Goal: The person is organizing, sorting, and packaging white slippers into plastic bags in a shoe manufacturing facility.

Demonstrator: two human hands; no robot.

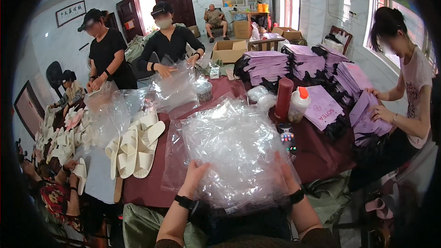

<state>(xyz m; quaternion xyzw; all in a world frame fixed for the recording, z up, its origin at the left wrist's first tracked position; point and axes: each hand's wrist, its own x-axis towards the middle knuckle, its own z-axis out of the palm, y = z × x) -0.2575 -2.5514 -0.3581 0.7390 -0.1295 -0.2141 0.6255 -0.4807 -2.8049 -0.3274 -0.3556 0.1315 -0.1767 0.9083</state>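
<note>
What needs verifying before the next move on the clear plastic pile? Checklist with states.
1. Left hand at the pile's left side: ok.
2. Right hand at the pile's right side: ok.
3. Firm grip by both hands: cannot tell; the fingers are partly hidden or seen through plastic.
4. Clear plastic pile squared up: not ok, edges are uneven and spread out.
5. Red cylinder and orange-capped white bottle upright: ok.
6. Lit-button device free of the plastic: cannot tell, very close.

Glossy clear plastic bags on a matt dark red table
Crinkled and shiny at the near edge; cream slippers smooth toward the left edge, purple bags dull-surfaced toward the far right corner.
</note>
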